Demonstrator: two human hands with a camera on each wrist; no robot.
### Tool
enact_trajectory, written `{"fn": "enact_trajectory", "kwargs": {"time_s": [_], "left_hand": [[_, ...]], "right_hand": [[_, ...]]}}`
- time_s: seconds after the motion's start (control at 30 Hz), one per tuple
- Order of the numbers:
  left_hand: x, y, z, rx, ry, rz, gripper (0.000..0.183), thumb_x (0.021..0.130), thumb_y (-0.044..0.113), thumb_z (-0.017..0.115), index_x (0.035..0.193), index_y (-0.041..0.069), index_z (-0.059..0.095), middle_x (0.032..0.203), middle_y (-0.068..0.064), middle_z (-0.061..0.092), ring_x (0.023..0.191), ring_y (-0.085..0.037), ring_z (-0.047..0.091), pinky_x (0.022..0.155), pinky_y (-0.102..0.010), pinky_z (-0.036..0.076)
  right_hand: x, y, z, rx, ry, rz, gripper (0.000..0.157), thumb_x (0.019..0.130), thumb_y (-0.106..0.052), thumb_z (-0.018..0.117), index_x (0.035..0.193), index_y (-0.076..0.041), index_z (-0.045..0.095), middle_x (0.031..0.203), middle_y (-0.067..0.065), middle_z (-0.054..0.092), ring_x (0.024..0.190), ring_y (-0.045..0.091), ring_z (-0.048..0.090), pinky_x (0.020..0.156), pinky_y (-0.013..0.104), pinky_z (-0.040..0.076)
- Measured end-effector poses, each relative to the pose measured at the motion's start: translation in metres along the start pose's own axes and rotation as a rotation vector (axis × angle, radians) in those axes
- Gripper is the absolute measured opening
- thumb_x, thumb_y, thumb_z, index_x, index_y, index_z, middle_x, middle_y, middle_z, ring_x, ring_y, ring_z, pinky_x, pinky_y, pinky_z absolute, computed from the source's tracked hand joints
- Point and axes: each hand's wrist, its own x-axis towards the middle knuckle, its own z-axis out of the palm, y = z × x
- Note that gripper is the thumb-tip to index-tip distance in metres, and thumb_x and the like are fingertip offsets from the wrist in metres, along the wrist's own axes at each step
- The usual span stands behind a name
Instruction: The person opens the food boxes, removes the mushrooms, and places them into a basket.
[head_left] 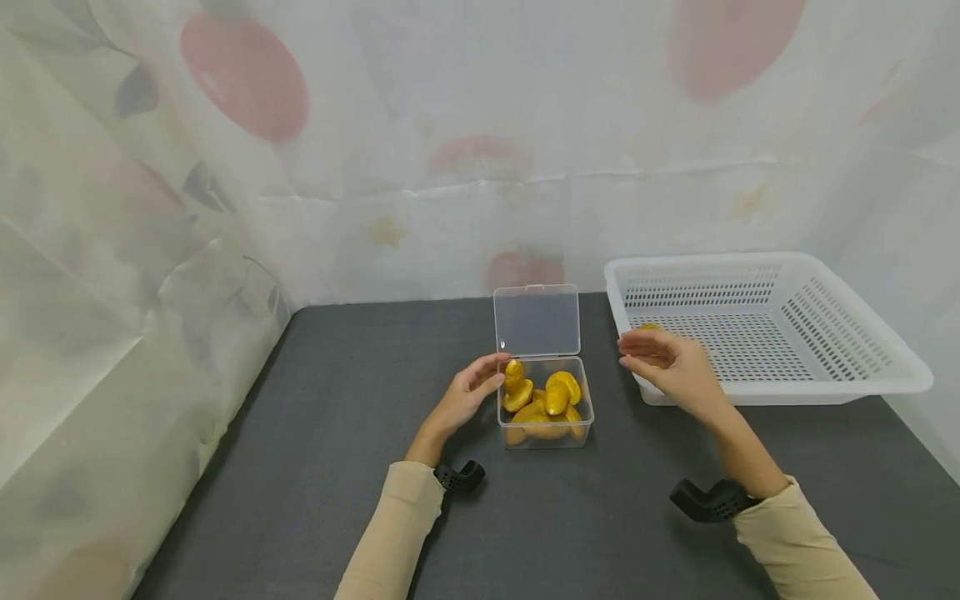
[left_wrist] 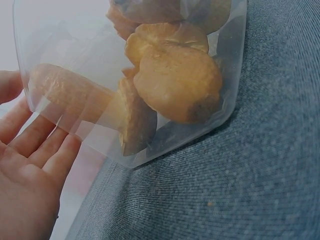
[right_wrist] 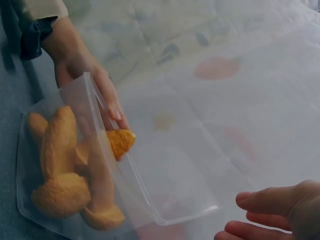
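A clear plastic box (head_left: 546, 446) with its lid (head_left: 537, 321) raised stands on the dark table, holding several yellow mushrooms (head_left: 558, 393). My left hand (head_left: 468, 393) rests against the box's left wall, fingertips at the rim beside a mushroom (left_wrist: 75, 92) whose stem leans up there. In the left wrist view its fingers are fairly straight along the outer wall. My right hand (head_left: 671, 367) is over the left edge of the white basket (head_left: 750, 387), thumb and fingers apart. The right wrist view shows nothing between them. Yellow pieces (head_left: 650, 326) show just behind this hand, mostly hidden by it.
The perforated basket takes up the table's right rear part. A pale patterned curtain (head_left: 450, 225) hangs behind the table and another along its left side (head_left: 112, 333). Both wrists carry black camera mounts (head_left: 712, 500).
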Motion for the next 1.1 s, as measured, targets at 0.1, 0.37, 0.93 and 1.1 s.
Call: {"fn": "enact_trajectory", "kwargs": {"time_s": [0.1, 0.37, 0.93, 1.1], "left_hand": [[-0.001, 0.0, 0.0, 0.003, 0.001, 0.013, 0.042, 0.101, 0.015, 0.048, 0.141, 0.0, 0.044, 0.146, -0.023, 0.047, 0.135, -0.037, 0.046, 0.113, -0.046, 0.041], [-0.002, -0.005, -0.001, 0.036, 0.01, 0.086, 0.046, 0.1, 0.032, 0.051, 0.139, 0.006, 0.048, 0.143, -0.017, 0.051, 0.13, -0.017, 0.053, 0.108, -0.034, 0.047], [-0.001, -0.001, -0.001, -0.013, 0.0, 0.0, 0.042, 0.101, 0.015, 0.048, 0.141, 0.003, 0.044, 0.147, -0.019, 0.047, 0.137, -0.035, 0.044, 0.114, -0.052, 0.037], [-0.001, -0.002, -0.001, -0.029, -0.003, 0.003, 0.042, 0.101, 0.016, 0.049, 0.141, 0.003, 0.045, 0.147, -0.02, 0.047, 0.136, -0.036, 0.044, 0.114, -0.053, 0.037]], "right_hand": [[-0.001, -0.001, 0.005, 0.008, -0.029, -0.013, 0.034, 0.087, -0.012, 0.07, 0.117, 0.005, 0.065, 0.111, 0.028, 0.068, 0.09, -0.007, 0.067, 0.075, 0.005, 0.051], [0.0, -0.001, 0.02, 0.006, -0.109, -0.064, 0.03, 0.086, -0.004, 0.069, 0.115, 0.005, 0.065, 0.11, 0.026, 0.069, 0.092, -0.004, 0.068, 0.077, 0.009, 0.053], [-0.002, -0.001, 0.05, -0.023, -0.232, -0.102, 0.033, 0.085, -0.007, 0.071, 0.116, 0.001, 0.065, 0.112, 0.02, 0.071, 0.1, 0.034, 0.069, 0.086, 0.039, 0.058], [0.0, -0.001, 0.06, -0.008, -0.269, -0.119, 0.036, 0.082, -0.01, 0.075, 0.116, 0.0, 0.065, 0.112, 0.018, 0.071, 0.103, 0.033, 0.069, 0.089, 0.044, 0.056]]}}
